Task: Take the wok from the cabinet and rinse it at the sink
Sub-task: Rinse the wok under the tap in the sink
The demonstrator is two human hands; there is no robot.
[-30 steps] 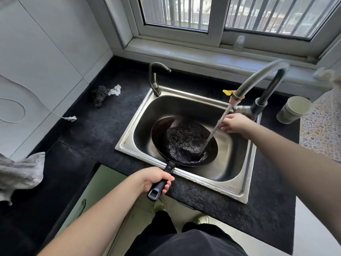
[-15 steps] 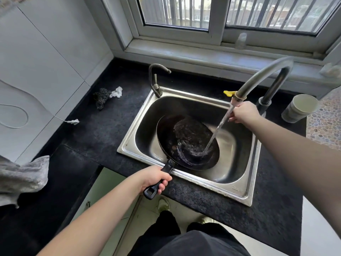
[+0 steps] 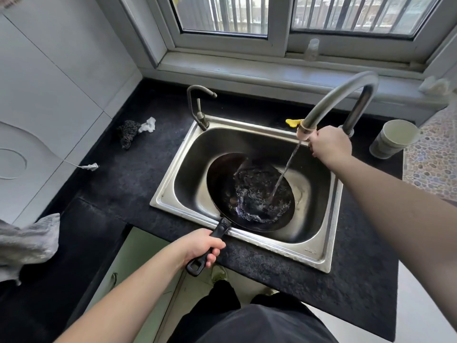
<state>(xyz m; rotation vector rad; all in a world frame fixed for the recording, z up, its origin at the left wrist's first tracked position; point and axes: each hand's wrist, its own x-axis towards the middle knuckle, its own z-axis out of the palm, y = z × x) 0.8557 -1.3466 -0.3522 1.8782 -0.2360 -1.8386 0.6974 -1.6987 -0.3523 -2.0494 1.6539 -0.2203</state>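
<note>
Black tabletop rings the sink (image 3: 319,253), where the wok (image 3: 222,184) sits under running water. My left hand (image 3: 201,247) grips its handle; my right hand (image 3: 330,144) curls at the tap (image 3: 338,97). Rinsing is underway; next I swirl and tip the water out.

The left hand (image 3: 201,247) grips the handle (image 3: 210,246) on the near side of the sink (image 3: 247,240); beyond the grip the wok (image 3: 249,191) lies in the basin, handle crossing the near rim. Further out and to the right, the right hand (image 3: 330,144) sits at the base of the tall faucet (image 3: 346,97), whose water stream (image 3: 286,167) falls into the wok. A cup (image 3: 393,138) stands right of that hand, a small tap (image 3: 199,105) at the sink's far left corner, a scrubber (image 3: 128,133) on the counter (image 3: 128,184) left of it, and a cloth (image 3: 27,243) far left of the grip.
</note>
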